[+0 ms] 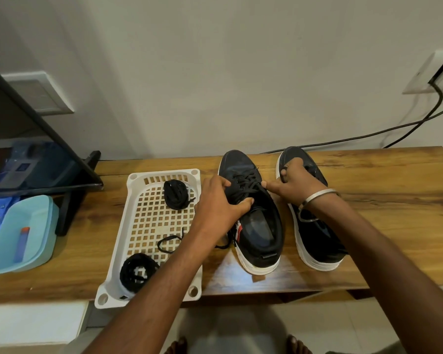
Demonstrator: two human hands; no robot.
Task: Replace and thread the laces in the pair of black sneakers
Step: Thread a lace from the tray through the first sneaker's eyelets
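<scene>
Two black sneakers with white soles stand side by side on the wooden table, toes toward the wall. My left hand (219, 200) grips the left sneaker (260, 233) at its left side by the tongue. My right hand (293, 183) pinches that shoe's black lace (248, 185) on its right side, resting over the right sneaker (317, 238). A white plastic basket (136, 226) left of the shoes holds two coiled black laces (175, 194) (137, 272) and one loose lace (168, 242).
A light blue box (23, 233) with a small tube lies at the table's left end beside a black monitor stand (69, 198). A black cable (394, 129) runs along the wall from a socket at the right. Bare wood extends right of the shoes.
</scene>
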